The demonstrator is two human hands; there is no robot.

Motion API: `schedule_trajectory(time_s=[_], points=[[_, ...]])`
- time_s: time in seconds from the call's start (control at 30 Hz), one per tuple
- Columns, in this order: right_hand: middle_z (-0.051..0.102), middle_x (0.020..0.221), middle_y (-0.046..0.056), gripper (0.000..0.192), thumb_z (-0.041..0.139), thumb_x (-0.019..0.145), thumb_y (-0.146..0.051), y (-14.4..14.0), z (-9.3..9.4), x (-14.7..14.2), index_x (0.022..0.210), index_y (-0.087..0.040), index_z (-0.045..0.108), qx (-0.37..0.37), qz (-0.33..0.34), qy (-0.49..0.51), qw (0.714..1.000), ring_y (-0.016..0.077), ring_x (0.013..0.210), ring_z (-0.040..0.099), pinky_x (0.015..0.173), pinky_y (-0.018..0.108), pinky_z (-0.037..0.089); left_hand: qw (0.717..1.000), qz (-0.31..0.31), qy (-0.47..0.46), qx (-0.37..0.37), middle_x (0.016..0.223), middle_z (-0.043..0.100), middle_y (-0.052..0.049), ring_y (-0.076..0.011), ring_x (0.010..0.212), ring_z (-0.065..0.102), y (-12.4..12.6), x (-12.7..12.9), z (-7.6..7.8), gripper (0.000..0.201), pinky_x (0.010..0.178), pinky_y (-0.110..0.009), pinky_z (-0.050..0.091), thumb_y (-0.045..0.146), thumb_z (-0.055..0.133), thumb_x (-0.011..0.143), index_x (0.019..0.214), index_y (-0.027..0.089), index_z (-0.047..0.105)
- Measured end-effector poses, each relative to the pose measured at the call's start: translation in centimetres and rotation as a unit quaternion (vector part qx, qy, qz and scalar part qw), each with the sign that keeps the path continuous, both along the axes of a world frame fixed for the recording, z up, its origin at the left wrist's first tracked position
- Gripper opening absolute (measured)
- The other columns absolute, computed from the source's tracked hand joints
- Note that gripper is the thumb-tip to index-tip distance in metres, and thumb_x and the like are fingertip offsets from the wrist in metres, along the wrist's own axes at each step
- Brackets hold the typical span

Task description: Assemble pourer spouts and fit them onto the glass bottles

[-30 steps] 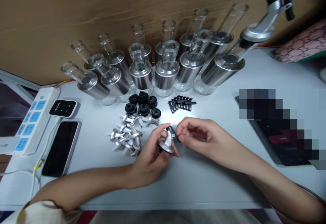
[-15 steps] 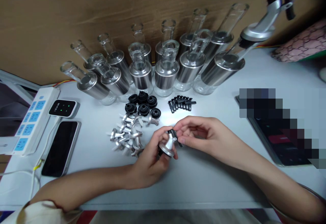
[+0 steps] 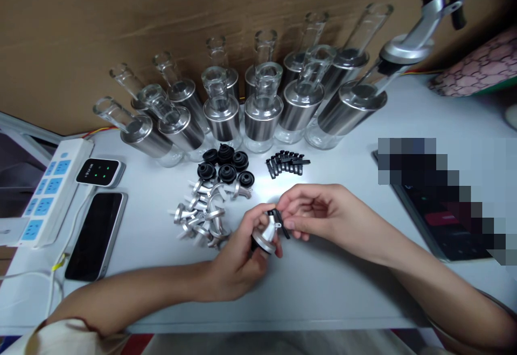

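Note:
My left hand (image 3: 236,263) is closed around a silver pour spout (image 3: 265,236) with a black base, its tip pointing up. At the spout's top sits a slim black lever (image 3: 284,227), angled down to the right. The thumb and fingers of my right hand (image 3: 323,215) pinch at that lever; their exact contact is partly hidden. To the left of my hands lies a pile of silver spout bodies (image 3: 197,217). Behind it are several black stoppers (image 3: 227,173). A row of small black levers (image 3: 286,163) lies beyond my right hand.
Several glass bottles with steel sleeves (image 3: 263,120) stand in two rows against a cardboard wall (image 3: 121,15); the rightmost carries a finished-looking spout (image 3: 407,48). At left are a power strip (image 3: 50,188), a small white device (image 3: 100,173) and a phone (image 3: 96,236). A tablet (image 3: 434,231) lies at right.
The spout has tipped slightly in my left hand, and the black lever shows more fully beside it. My right fingers have curled a little around the lever; the view has shifted slightly.

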State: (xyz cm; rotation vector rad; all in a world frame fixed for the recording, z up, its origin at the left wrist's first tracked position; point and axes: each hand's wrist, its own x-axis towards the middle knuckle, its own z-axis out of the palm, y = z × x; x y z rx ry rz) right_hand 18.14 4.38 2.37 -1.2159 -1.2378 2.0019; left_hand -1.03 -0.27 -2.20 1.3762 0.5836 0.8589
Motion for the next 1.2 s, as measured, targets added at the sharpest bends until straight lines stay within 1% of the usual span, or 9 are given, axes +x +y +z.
schedule_trajectory(time_s=[0.2,0.37,0.47,0.63,0.73,0.8,0.9,1.07,1.2], points=[[0.062,0.055,-0.003,0.018,0.075,0.070,-0.020,0.15,-0.09,0.10,0.080,-0.014,0.062,-0.054,0.013,0.028,0.998,0.0076,0.047,0.056,0.047,0.019,0.045,1.000,-0.001,-0.011,0.020,0.093,0.045,-0.003,-0.0141,0.080,0.050,-0.01,0.18,-0.13,0.041,0.075,-0.029,0.046,0.039,0.036,0.101,0.140,0.031,0.028],[0.062,0.054,-0.004,0.021,0.077,0.070,-0.023,0.13,-0.14,0.08,0.080,-0.014,0.060,-0.061,0.016,0.035,0.997,0.0077,0.045,0.057,0.044,0.018,0.044,1.000,0.002,-0.004,0.019,0.093,0.045,-0.003,-0.0137,0.079,0.050,-0.03,0.22,-0.13,0.039,0.074,-0.029,0.045,0.039,0.035,0.101,0.139,0.033,0.027],[0.061,0.050,-0.005,0.022,0.077,0.071,-0.024,0.14,-0.11,0.08,0.076,-0.014,0.059,-0.067,0.033,0.034,0.997,0.0068,0.043,0.055,0.042,0.017,0.042,0.999,-0.001,0.008,0.035,0.089,0.045,-0.003,-0.0142,0.077,0.050,-0.04,0.20,-0.07,0.039,0.071,-0.029,0.046,0.040,0.034,0.101,0.138,0.029,0.027],[0.058,0.045,-0.007,0.034,0.080,0.069,-0.024,0.15,-0.12,0.03,0.067,-0.017,0.047,-0.080,0.040,0.055,0.994,0.0048,0.038,0.052,0.039,0.013,0.040,0.999,-0.009,0.023,0.048,0.087,0.045,-0.002,-0.0148,0.076,0.051,-0.06,0.09,0.01,0.039,0.069,-0.028,0.045,0.042,0.032,0.101,0.137,0.028,0.025],[0.060,0.048,-0.009,0.044,0.083,0.066,-0.023,0.06,-0.30,-0.05,0.069,-0.019,0.039,-0.092,0.028,0.077,0.992,0.0049,0.036,0.052,0.035,0.013,0.039,0.999,-0.009,0.023,0.046,0.086,0.045,-0.002,-0.0150,0.075,0.050,-0.08,0.11,-0.06,0.039,0.068,-0.029,0.045,0.041,0.031,0.101,0.137,0.027,0.025],[0.061,0.051,-0.009,0.047,0.083,0.065,-0.023,-0.04,-0.44,-0.07,0.070,-0.020,0.037,-0.098,0.023,0.082,0.992,0.0057,0.036,0.053,0.034,0.013,0.040,0.999,-0.007,0.018,0.046,0.086,0.044,-0.002,-0.0145,0.075,0.050,-0.08,0.18,-0.16,0.039,0.069,-0.028,0.045,0.041,0.032,0.101,0.138,0.029,0.025],[0.062,0.053,-0.008,0.049,0.083,0.066,-0.025,-0.12,-0.52,-0.02,0.072,-0.021,0.035,-0.101,0.029,0.088,0.991,0.0057,0.036,0.053,0.034,0.013,0.041,0.999,-0.015,0.012,0.047,0.089,0.044,-0.002,-0.0138,0.076,0.049,-0.07,0.20,-0.20,0.040,0.069,-0.026,0.045,0.042,0.033,0.101,0.139,0.032,0.024],[0.063,0.054,-0.008,0.050,0.082,0.067,-0.026,-0.04,-0.41,0.04,0.072,-0.021,0.032,-0.106,0.038,0.092,0.989,0.0052,0.036,0.054,0.034,0.012,0.041,0.998,-0.028,0.015,0.059,0.091,0.043,-0.003,-0.0146,0.077,0.050,-0.09,0.04,0.02,0.042,0.067,-0.027,0.045,0.042,0.032,0.101,0.140,0.030,0.022],[0.066,0.058,-0.005,0.052,0.082,0.068,-0.030,-0.05,-0.54,0.04,0.073,-0.021,0.032,-0.109,0.044,0.093,0.989,0.0051,0.036,0.054,0.034,0.013,0.042,0.998,-0.031,0.015,0.059,0.092,0.043,-0.003,-0.0147,0.077,0.049,-0.13,0.03,0.02,0.042,0.068,-0.028,0.045,0.041,0.032,0.101,0.140,0.032,0.021]])
